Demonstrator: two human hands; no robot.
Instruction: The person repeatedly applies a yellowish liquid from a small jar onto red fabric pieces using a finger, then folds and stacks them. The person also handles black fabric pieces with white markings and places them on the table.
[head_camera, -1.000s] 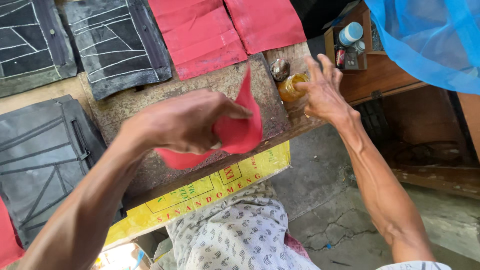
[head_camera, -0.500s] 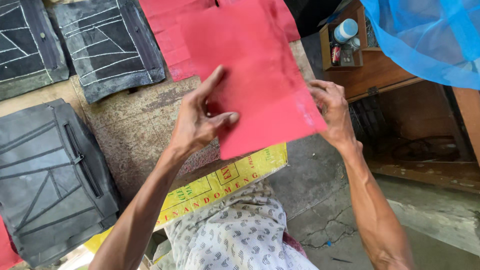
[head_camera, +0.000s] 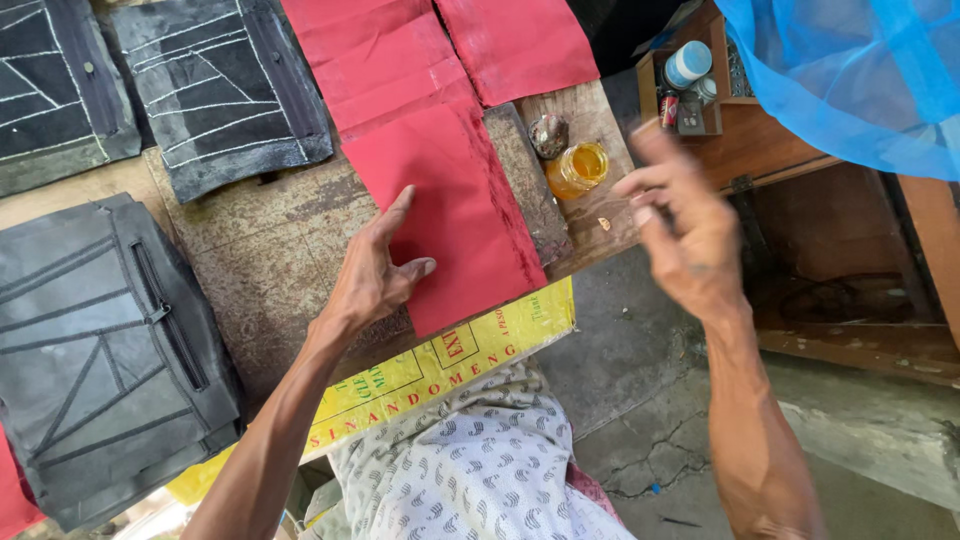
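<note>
A red sheet of material (head_camera: 460, 210) lies flat on the worn wooden worktable (head_camera: 250, 250). My left hand (head_camera: 375, 275) rests on the sheet's left edge, fingers spread, pressing it down. My right hand (head_camera: 685, 230) hovers in the air past the table's right end, fingers loosely apart, holding nothing. A small jar of amber glue (head_camera: 578, 168) stands on the table corner between the sheet and my right hand.
More red sheets (head_camera: 500, 40) lie at the table's far side. Dark grey stitched panels (head_camera: 225, 90) and a grey zippered piece (head_camera: 100, 350) cover the left. A wooden box with small containers (head_camera: 690, 75) and blue netting (head_camera: 850, 70) sit at right. A yellow printed board (head_camera: 450, 360) edges the table.
The red sheet, held up in both hands before, now lies flat on the table. My right hand has let go and drawn back to the right.
</note>
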